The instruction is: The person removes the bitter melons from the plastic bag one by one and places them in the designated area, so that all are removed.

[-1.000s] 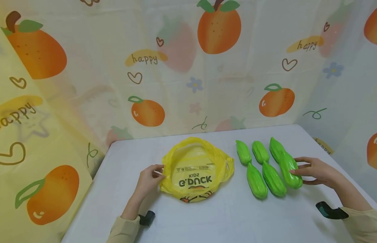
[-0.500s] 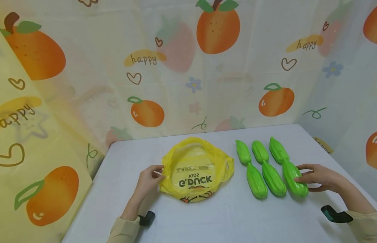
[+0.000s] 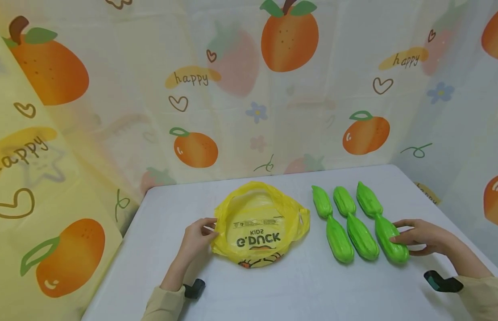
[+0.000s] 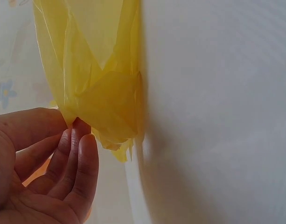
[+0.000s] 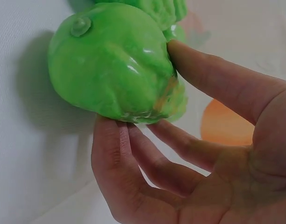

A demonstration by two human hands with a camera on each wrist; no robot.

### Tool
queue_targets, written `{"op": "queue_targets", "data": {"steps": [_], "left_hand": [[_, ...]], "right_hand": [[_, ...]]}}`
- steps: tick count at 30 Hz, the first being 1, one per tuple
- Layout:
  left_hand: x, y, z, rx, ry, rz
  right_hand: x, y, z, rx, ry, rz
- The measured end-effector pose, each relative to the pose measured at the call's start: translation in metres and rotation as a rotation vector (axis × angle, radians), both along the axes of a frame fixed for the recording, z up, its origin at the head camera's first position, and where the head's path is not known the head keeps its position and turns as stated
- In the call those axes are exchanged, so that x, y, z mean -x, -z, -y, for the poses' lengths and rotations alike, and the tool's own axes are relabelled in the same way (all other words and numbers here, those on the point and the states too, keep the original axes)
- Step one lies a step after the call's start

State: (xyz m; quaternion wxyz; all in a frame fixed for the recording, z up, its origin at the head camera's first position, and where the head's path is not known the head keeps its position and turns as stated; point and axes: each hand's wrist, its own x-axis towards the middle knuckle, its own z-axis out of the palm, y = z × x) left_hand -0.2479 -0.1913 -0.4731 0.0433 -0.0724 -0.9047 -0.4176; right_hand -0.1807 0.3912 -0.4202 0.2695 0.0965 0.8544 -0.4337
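Observation:
In the head view my left hand [image 3: 198, 238] pinches the left rim of a yellow plastic bag [image 3: 255, 232], which lies with its mouth spread wide. The left wrist view shows thumb and fingertips on a fold of the thin bag [image 4: 108, 102]. At the right, my right hand [image 3: 425, 238] grips the near right green ribbed gourd [image 3: 389, 240] between thumb and fingers. Its rounded end with a small stem nub faces the camera in the right wrist view [image 5: 110, 60]. Beside it lie two more green gourds [image 3: 362, 236] [image 3: 339, 239], end to end with three behind.
The back row of green gourds [image 3: 322, 201] touches or nearly touches the front row. A white cloth covers the table [image 3: 273, 294]. Fruit-print curtains [image 3: 233, 111] stand behind and at both sides. Dark wrist-worn cameras [image 3: 194, 289] sit at both sleeves.
My right hand has brought the gourd down and toward the near right, off the back right gourd, into line with the front row. My left hand and the bag have stayed put.

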Motion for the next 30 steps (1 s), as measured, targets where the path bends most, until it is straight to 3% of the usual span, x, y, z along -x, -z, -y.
{"op": "queue_targets", "data": {"steps": [30], "left_hand": [[-0.0003, -0.0031, -0.0013, 0.005, -0.004, 0.003]], "right_hand": [[0.0030, 0.0036, 0.0033, -0.043, 0.012, 0.019]]}}
